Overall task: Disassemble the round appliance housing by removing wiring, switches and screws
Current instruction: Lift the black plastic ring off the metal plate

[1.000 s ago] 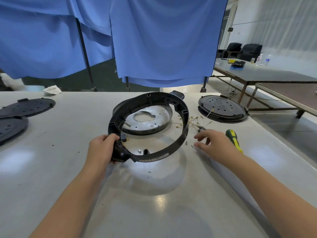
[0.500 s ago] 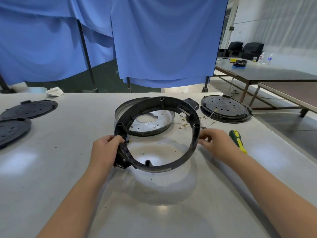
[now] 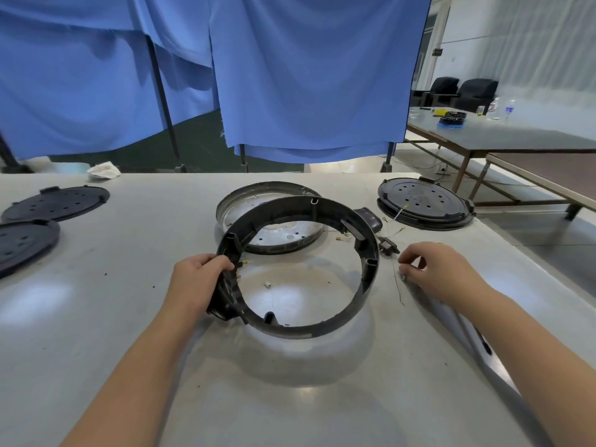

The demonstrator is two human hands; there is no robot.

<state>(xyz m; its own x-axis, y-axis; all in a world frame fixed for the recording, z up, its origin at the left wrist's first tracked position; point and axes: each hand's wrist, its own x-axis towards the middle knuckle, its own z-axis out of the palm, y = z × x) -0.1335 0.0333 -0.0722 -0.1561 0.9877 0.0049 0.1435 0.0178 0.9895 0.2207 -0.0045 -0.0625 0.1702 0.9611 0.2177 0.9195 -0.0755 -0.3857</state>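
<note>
- Gripping the left side of the black plastic ring (image 3: 322,330), the left hand (image 3: 196,282) has its fingers curled over the rim and holds it tilted, near edge low by the desk (image 3: 290,414), far edge raised.
- Beside the ring's right side, the right hand (image 3: 432,272) rests low on the desk with fingers bent and fingertips close together at a thin wire (image 3: 397,285); whether it pinches the wire I cannot tell.
- A small black switch part (image 3: 388,246) lies just beyond those fingertips, near the ring's outer wall.
- Loose wires with small metal ends (image 3: 392,221) trail between the ring and the black disc (image 3: 424,203) at the far right.
- Behind the ring, partly covered by its raised edge, sits a shallow metal pan (image 3: 245,204).
- Inside the ring's opening, one small pale piece (image 3: 267,285) lies on bare desk.
- Two more black discs (image 3: 54,203) sit at the far left, well apart from the ring, one cut off by the frame edge.
- Open grey desk stretches in front of the ring and between both forearms; the desk's right edge runs close under the right forearm.
- A crumpled white rag (image 3: 104,171) lies at the far edge.
- Blue curtains (image 3: 306,75) on dark poles hang beyond, with another table (image 3: 516,137) and dark chairs (image 3: 464,90) at the right.
</note>
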